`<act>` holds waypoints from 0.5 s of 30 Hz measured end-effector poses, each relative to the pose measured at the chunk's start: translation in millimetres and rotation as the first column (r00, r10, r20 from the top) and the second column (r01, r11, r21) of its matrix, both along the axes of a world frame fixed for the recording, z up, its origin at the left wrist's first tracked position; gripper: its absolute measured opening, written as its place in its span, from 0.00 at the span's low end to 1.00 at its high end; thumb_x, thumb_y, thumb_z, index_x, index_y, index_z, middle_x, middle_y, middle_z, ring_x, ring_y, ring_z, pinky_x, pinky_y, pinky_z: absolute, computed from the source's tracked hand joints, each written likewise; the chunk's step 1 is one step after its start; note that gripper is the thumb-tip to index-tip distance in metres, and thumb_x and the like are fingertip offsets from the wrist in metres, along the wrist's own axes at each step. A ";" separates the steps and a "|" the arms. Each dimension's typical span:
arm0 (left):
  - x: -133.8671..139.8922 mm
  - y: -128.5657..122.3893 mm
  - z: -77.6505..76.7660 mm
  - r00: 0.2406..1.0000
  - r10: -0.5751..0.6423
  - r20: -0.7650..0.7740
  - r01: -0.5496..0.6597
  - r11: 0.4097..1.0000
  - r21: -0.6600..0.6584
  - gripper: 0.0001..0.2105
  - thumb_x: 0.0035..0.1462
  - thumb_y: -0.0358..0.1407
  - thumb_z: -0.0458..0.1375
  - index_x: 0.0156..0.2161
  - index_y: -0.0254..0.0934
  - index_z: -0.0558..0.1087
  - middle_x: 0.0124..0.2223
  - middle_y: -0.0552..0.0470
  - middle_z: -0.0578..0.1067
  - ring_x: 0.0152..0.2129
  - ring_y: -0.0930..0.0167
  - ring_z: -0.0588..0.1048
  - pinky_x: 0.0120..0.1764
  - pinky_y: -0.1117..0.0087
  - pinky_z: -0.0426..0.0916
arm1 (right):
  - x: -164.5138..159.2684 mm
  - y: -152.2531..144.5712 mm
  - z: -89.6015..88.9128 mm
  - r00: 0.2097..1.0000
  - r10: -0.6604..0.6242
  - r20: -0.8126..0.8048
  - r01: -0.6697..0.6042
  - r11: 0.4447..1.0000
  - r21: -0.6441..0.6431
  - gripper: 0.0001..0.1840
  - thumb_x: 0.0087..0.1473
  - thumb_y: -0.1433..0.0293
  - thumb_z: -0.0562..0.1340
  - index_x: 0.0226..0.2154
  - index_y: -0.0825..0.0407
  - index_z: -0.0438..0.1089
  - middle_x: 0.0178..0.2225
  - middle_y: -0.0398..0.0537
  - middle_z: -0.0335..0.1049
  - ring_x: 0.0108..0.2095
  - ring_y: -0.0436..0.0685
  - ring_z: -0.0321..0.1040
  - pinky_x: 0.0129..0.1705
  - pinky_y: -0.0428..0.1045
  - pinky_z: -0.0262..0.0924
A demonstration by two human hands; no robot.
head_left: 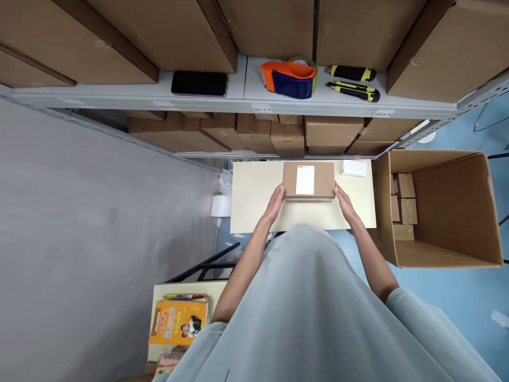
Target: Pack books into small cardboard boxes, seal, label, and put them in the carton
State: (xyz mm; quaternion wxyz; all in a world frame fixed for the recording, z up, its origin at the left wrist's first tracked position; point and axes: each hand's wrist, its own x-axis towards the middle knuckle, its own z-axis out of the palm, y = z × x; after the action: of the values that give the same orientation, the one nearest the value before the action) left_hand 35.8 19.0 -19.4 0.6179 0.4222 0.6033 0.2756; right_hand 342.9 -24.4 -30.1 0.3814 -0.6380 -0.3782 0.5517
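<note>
My pale grey shirt (314,302) fills the foreground. My left hand (274,204) and right hand (345,204) clasp the labelled brown cardboard box (309,180) between flat, extended fingers, steadying it on the cream bench (254,196).

A cream table (250,201) lies beneath the hands, a grey metal shelf (238,98) stacked with cardboard boxes rises just beyond them, a bare grey wall (79,212) stands far to their left, and blue floor (445,297) spreads to their right.

No text is legible: the white label (305,180) on my box (309,181), frame centre, and the shelf tags (262,109) are too small.
</note>
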 end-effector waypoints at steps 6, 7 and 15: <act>3.7 -18.9 -18.9 0.999 -0.004 -0.040 -0.001 0.994 -0.112 0.30 0.71 0.60 0.50 0.66 0.44 0.67 0.73 0.42 0.68 0.70 0.59 0.66 0.71 0.52 0.63 | 2.6 -27.9 -33.9 0.998 0.001 -0.060 -0.004 0.999 -0.052 0.57 0.54 0.35 0.67 0.76 0.45 0.60 0.78 0.46 0.51 0.79 0.65 0.45 0.80 0.61 0.41; 4.1 -21.1 -21.9 0.999 -0.001 -0.054 -0.006 0.993 -0.122 0.28 0.71 0.59 0.50 0.65 0.44 0.67 0.71 0.41 0.70 0.70 0.59 0.67 0.70 0.52 0.64 | 2.8 -31.2 -37.4 0.998 0.012 -0.065 -0.015 0.999 -0.043 0.56 0.55 0.35 0.67 0.76 0.45 0.58 0.78 0.46 0.50 0.79 0.65 0.45 0.80 0.61 0.42; 9.9 -11.7 -35.9 0.972 0.090 -0.218 -0.101 0.994 -0.043 0.22 0.69 0.50 0.58 0.60 0.39 0.70 0.66 0.37 0.75 0.66 0.57 0.72 0.68 0.51 0.66 | 10.7 -27.7 -42.3 0.998 0.065 0.018 -0.065 0.997 -0.033 0.53 0.59 0.36 0.63 0.76 0.47 0.59 0.78 0.51 0.52 0.78 0.65 0.51 0.77 0.64 0.50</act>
State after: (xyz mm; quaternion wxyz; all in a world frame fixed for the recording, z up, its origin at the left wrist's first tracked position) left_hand 45.7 7.2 -55.3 0.5459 0.4034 0.6936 0.2413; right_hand 353.6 -52.1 -72.5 0.3494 -0.6366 -0.3934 0.5639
